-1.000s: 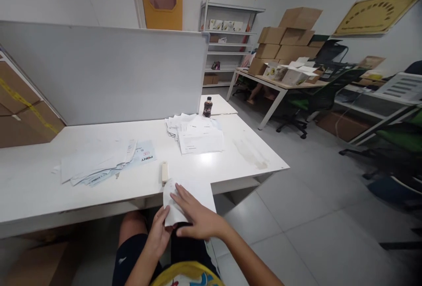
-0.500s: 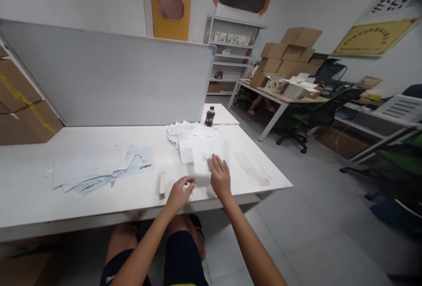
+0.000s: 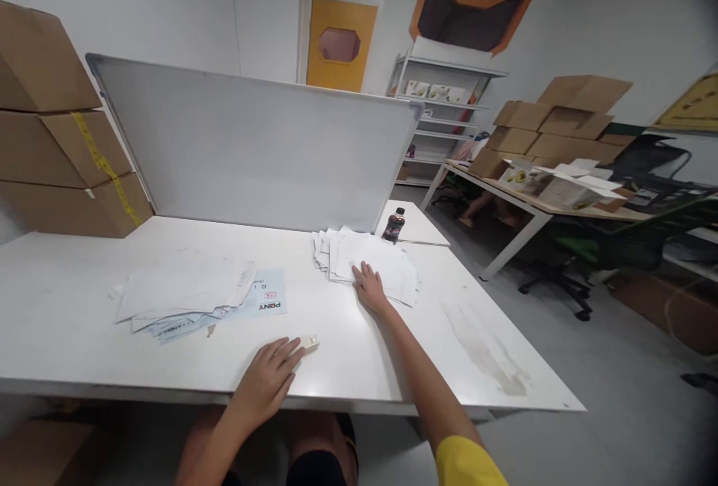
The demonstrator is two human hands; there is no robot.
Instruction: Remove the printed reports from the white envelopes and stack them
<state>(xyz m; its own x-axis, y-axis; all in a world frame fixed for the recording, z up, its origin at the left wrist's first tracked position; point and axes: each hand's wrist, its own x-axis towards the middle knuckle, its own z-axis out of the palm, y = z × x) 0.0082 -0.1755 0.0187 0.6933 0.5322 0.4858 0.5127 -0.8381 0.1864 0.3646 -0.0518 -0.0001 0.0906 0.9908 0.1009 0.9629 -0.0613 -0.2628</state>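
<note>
My left hand (image 3: 268, 380) lies over the near end of a small cream stapler-like object (image 3: 309, 343) at the table's front part, its fingers resting across it. Farther right, my right hand (image 3: 370, 288) rests with fingers spread on a stack of white papers (image 3: 342, 250). A second pile of papers (image 3: 185, 280) spreads over the left side of the table, with a light-blue printed sheet (image 3: 274, 293) sticking out on its right.
A dark drink bottle (image 3: 393, 226) stands behind the right stack on the white table (image 3: 348, 370). A whiteboard panel (image 3: 252, 149) rises along the back edge. Cardboard boxes (image 3: 61, 149) are stacked at the left; a wet-looking smear (image 3: 488, 355) marks the right side.
The view has turned left. My left hand has moved left onto the cream object, which now lies turned sideways. The sheet under my right hand now lies on the stack.
</note>
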